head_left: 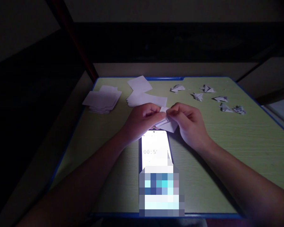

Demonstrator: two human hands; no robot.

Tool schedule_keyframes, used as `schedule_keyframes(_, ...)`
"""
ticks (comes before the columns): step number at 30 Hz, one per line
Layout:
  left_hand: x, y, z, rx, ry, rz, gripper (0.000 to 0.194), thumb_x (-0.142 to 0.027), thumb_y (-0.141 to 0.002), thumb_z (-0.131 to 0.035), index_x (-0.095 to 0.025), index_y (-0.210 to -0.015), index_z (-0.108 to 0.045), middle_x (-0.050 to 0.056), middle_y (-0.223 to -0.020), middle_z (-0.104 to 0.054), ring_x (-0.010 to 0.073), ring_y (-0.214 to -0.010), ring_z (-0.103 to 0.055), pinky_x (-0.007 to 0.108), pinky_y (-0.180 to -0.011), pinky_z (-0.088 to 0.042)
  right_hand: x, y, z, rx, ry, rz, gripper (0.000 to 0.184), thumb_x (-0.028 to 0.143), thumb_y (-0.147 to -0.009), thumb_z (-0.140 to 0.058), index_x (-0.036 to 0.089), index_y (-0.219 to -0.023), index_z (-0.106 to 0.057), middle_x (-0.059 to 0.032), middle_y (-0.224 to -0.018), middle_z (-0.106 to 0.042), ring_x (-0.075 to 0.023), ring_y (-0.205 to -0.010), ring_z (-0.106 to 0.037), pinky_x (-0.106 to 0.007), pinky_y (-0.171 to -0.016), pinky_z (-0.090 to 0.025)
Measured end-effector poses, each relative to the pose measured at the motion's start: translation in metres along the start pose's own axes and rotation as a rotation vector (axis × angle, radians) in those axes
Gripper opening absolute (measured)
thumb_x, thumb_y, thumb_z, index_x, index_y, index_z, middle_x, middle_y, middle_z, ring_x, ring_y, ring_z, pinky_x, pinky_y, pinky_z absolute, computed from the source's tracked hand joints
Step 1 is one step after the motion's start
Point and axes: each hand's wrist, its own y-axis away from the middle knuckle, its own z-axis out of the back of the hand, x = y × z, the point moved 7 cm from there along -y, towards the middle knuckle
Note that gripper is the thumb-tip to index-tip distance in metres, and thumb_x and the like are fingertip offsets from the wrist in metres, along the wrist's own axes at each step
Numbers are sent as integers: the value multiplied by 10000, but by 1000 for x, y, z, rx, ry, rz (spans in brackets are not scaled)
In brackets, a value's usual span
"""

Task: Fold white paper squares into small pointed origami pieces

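Observation:
Between my two hands is a small piece of white paper (169, 125), partly folded, held just above the top end of a lit phone (153, 143). My left hand (142, 121) pinches its left side, thumb lying on top. With thumb and fingers closed, my right hand (190, 124) grips the upper right part of the same paper. Fingers cover much of the folds. Just beyond my hands lies a fanned pile of white paper sheets (146, 99), with another square sheet (139, 84) at its far end.
A second stack of white paper (101, 99) sits at the table's left edge. Several small folded paper figures (207, 89) are spread over the back right. The light-green table (217, 176) has a blue rim. Surroundings are dark; part of the phone screen is pixelated.

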Motion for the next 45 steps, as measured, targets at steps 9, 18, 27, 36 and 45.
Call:
schedule_keyframes(9,-3,0,2,-60,-103,-68,116,-237,-747,-609,-146,-686,-570,-23,-589,-559,78,-543,-519,174,-466,-400,-2,-2,2,-21,-88,-30,118,224,-733,-598,208,-619,-572,17,-579,-519,-125,-544,-424,-273,-502,-308)
schedule_keyframes(18,-4,-1,4,-84,-80,-104,109,-260,-738,-591,-152,-720,-592,-42,-548,-525,75,-504,-475,188,-460,-377,0,3,-6,68,-113,-31,163,199,-760,-591,198,-605,-539,34,-540,-485,-104,-507,-403,-257,-468,-269)
schedule_keyframes(27,-1,-2,11,-161,-1,-94,128,-250,-701,-602,-159,-617,-568,-56,-513,-484,61,-480,-418,188,-442,-338,-4,3,-13,177,-91,-102,183,316,-757,-662,173,-677,-580,19,-583,-556,-115,-527,-485,-252,-471,-329)
schedule_keyframes(36,-3,-2,16,-164,-45,-100,126,-272,-779,-571,-155,-750,-608,-43,-533,-514,76,-474,-476,178,-410,-372,-12,-1,-10,163,-117,-138,208,338,-794,-645,161,-701,-590,13,-612,-580,-106,-540,-482,-252,-506,-337)
schedule_keyframes(45,-16,3,11,-81,-219,-231,143,-154,-774,-563,-130,-895,-634,32,-743,-660,102,-625,-629,188,-558,-515,-28,-10,1,93,-213,-153,196,301,-804,-635,175,-671,-566,36,-566,-528,-103,-511,-456,-254,-500,-302)
